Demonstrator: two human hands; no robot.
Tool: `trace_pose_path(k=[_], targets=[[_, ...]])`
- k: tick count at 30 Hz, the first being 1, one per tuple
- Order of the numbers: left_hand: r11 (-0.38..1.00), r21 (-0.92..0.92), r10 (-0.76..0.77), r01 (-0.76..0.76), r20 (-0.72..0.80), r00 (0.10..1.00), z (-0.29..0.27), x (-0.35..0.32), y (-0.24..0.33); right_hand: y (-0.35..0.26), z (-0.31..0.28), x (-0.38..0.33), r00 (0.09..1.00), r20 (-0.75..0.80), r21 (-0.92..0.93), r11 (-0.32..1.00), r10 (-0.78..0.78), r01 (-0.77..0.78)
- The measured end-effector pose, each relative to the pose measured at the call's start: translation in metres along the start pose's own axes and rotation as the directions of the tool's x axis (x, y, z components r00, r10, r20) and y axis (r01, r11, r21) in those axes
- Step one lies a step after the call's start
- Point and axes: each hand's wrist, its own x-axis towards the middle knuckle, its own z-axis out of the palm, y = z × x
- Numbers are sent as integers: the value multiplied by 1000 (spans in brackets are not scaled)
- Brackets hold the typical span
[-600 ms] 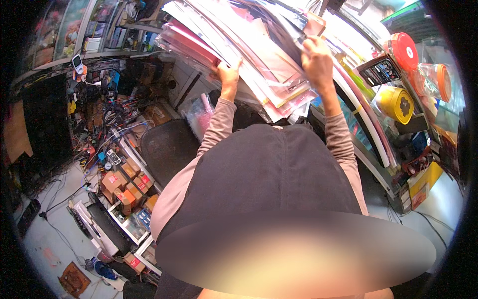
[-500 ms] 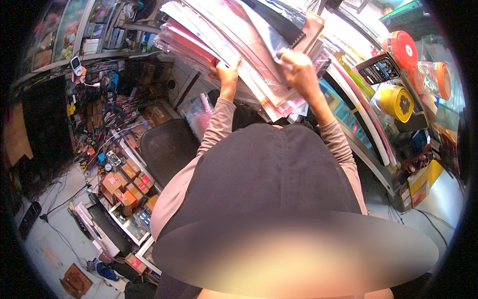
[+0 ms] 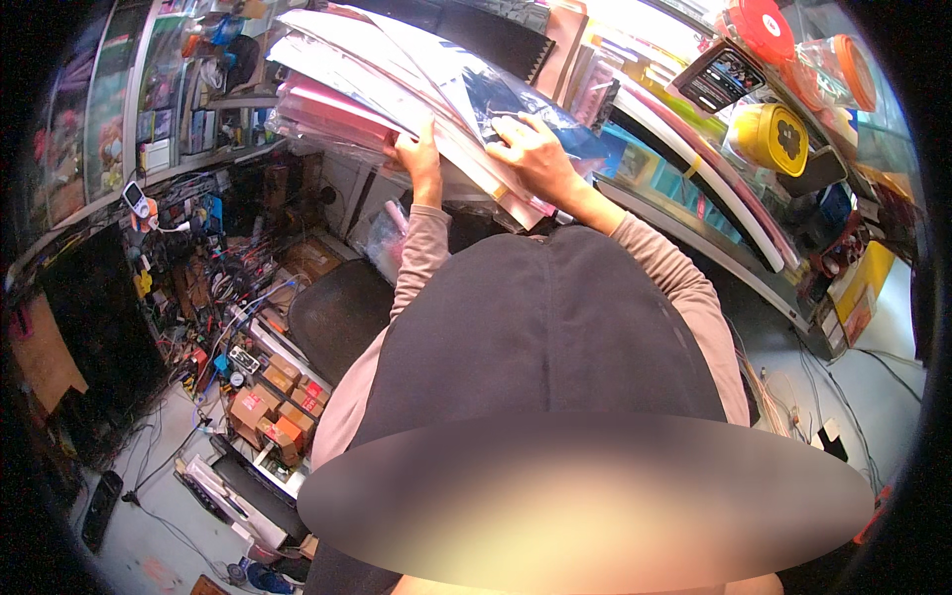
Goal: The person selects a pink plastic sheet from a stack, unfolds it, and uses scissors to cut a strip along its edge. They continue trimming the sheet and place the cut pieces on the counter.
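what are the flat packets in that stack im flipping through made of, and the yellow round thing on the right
Stack of packets: seemingly thin clear plastic sleeves, glossy, with glare streaks and contents showing through; some look pink. Left hand and right hand rest on them. Yellow round container: probably hard moulded plastic, smooth with a soft sheen.

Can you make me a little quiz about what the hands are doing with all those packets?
1. True or false: both hands touch the stack of flat plastic-wrapped packets.
2. Which hand lies flat on top of a dark packet: A left hand, B right hand?
3. What round yellow thing sits to the right?

Key: 1 true. 2 B. 3 the yellow tape dispenser.
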Motion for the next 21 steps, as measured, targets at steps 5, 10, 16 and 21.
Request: trace_pose_path(k=[5,10,16,21], targets=[[946,325,-54,14,116,992,-5,6,13,-6,1,4,994,9,-13,994,-113,113],[985,172,-34,12,126,991,-3,16,-11,7,-9,18,978,160,166,980,-134,108],[999,41,-32,28,103,994,-2,4,4,104,-1,85,945,-199,190,956,260,-223],[966,-251,-13,67,210,978,-10,-9,26,165,12,133,825,-259,-267,784,501,-560]])
